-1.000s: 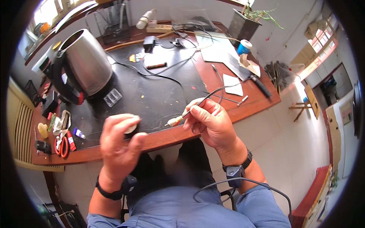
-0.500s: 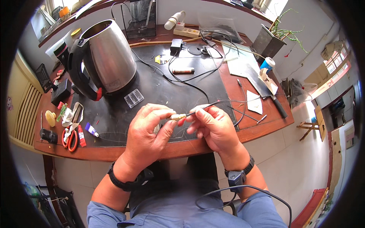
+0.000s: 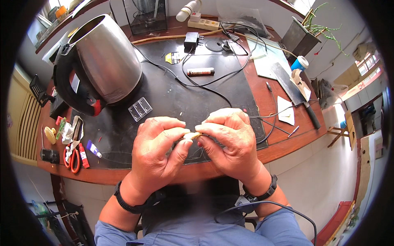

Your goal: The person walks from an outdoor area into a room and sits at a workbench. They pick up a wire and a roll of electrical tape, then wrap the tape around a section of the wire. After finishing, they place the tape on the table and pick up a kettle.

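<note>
Left hand and right hand pinch a pale connector centre-frame; upper right, a planter (dark, boxy) holds a green plant.

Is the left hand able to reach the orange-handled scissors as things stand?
Likely yes, once it lets go: the left hand is pinching the pale connector, but nothing tall stands between that hand and the scissors.

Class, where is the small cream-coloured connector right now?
In the head view, slightly below centre, the connector is pinched between the left hand and right hand.
</note>
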Tool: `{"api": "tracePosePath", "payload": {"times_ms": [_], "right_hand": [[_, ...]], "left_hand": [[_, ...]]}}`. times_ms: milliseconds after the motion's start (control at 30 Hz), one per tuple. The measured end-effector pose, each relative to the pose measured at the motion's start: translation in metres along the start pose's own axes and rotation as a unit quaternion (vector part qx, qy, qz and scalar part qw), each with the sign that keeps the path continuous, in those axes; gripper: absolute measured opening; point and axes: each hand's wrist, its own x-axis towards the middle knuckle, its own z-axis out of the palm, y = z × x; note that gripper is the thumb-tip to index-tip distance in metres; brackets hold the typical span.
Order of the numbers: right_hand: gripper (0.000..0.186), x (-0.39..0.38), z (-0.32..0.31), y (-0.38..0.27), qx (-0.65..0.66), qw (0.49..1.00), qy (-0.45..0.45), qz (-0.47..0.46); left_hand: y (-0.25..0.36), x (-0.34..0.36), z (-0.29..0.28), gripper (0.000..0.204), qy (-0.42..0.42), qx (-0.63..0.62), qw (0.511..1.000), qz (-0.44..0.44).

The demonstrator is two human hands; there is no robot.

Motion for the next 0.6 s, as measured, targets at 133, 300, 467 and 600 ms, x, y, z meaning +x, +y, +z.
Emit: {"api": "tracePosePath", "payload": {"times_ms": [133, 300, 467, 600], "right_hand": [[0.025, -0.0036, 0.0063, 0.0044, 0.027, 0.999, 0.014, 0.015], [0.024, -0.0034, 0.0066, 0.0061, 0.034, 0.999, 0.007, 0.013], [0.027, -0.0001, 0.0024, 0.0058, 0.032, 0.999, -0.012, 0.000], [0.026, -0.0003, 0.0026, 0.0083, 0.033, 0.999, -0.018, -0.007]], "left_hand": [[-0.0027, -0.0011, 0.0015, 0.018, -0.008, -0.013, 1.000, -0.017], [-0.0023, -0.0010, 0.0011, 0.021, -0.010, -0.014, 0.999, -0.029], [-0.0066, -0.0011, 0.0004, 0.021, -0.025, -0.017, 0.999, -0.016], [-0.0077, -0.0008, 0.0008, 0.020, -0.029, -0.018, 0.999, -0.012]]}}
